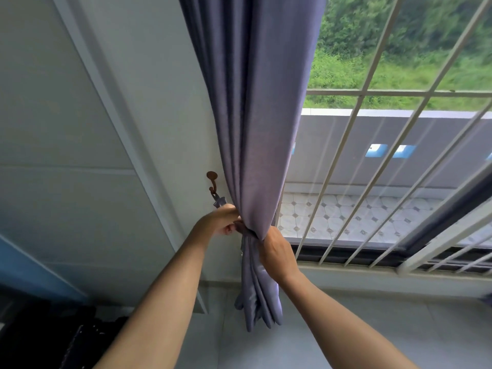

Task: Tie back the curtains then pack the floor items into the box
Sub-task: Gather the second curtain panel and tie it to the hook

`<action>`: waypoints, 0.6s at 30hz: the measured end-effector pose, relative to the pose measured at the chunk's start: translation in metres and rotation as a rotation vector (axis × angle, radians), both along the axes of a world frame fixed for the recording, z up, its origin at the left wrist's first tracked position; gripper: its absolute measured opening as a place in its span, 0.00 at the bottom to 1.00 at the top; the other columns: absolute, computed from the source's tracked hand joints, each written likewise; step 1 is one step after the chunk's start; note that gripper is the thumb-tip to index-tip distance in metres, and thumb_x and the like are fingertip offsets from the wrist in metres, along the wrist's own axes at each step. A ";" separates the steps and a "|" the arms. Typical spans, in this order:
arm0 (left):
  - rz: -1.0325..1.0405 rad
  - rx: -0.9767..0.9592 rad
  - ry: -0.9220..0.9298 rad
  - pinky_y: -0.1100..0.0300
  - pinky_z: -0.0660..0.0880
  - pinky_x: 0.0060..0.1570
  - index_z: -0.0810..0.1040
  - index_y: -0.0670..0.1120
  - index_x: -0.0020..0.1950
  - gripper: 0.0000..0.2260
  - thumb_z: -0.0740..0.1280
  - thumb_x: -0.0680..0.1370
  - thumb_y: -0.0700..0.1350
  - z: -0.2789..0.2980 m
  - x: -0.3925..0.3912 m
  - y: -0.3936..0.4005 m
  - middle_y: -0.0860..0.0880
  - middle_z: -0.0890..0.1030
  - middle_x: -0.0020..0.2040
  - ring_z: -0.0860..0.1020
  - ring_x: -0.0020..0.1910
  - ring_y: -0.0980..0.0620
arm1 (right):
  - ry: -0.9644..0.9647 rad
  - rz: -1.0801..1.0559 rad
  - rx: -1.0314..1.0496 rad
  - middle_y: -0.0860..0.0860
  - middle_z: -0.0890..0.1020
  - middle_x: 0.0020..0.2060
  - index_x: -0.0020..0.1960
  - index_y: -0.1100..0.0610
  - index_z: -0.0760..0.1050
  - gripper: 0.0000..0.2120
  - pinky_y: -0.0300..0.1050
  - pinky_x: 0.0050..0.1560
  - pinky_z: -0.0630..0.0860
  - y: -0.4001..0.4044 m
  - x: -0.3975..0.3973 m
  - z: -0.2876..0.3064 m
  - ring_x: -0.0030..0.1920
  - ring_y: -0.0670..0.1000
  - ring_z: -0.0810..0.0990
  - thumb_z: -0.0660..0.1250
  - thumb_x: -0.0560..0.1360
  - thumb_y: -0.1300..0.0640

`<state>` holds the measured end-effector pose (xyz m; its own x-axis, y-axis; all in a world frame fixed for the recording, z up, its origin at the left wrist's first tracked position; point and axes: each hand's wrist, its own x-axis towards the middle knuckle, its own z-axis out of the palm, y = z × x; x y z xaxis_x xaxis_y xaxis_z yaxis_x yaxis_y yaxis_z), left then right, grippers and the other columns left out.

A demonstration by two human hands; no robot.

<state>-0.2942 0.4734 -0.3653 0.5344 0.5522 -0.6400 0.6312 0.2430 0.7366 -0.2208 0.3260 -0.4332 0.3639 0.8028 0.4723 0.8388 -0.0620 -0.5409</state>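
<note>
A grey-purple curtain (253, 102) hangs gathered into one bunch at the left side of the window. My left hand (219, 221) grips the bunch from the left, where a matching fabric tieback (220, 201) runs up to a brown wall hook (212, 179). My right hand (275, 253) clasps the gathered cloth from the right, just below the pinch. The curtain's lower end (259, 302) hangs loose under both hands. How the tieback passes around the cloth is hidden by my fingers.
A window with white metal bars (359, 161) fills the right side, with a tiled balcony and greenery outside. A pale wall panel (80, 129) is on the left. Dark objects (40, 336) sit at the bottom left. Grey floor (292, 347) lies below.
</note>
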 end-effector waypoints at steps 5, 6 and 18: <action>0.102 -0.113 -0.272 0.69 0.60 0.22 0.66 0.46 0.34 0.15 0.58 0.79 0.34 -0.008 -0.003 -0.007 0.54 0.68 0.21 0.64 0.19 0.60 | 0.017 -0.004 -0.032 0.58 0.80 0.44 0.56 0.56 0.67 0.10 0.39 0.39 0.67 -0.001 0.006 -0.002 0.41 0.55 0.75 0.55 0.76 0.59; 0.105 -0.117 -0.298 0.69 0.62 0.21 0.67 0.45 0.33 0.16 0.57 0.79 0.33 -0.006 -0.003 -0.010 0.54 0.69 0.20 0.66 0.18 0.60 | 0.023 -0.006 -0.024 0.58 0.80 0.44 0.57 0.56 0.68 0.11 0.39 0.40 0.67 -0.001 0.005 -0.001 0.42 0.54 0.74 0.55 0.76 0.59; 0.544 -0.427 -0.621 0.69 0.67 0.21 0.78 0.39 0.35 0.10 0.65 0.76 0.31 -0.032 -0.010 -0.010 0.48 0.74 0.26 0.70 0.21 0.58 | 0.380 -0.116 -0.029 0.44 0.74 0.50 0.62 0.57 0.71 0.17 0.27 0.44 0.67 0.008 -0.003 -0.001 0.45 0.39 0.69 0.58 0.76 0.68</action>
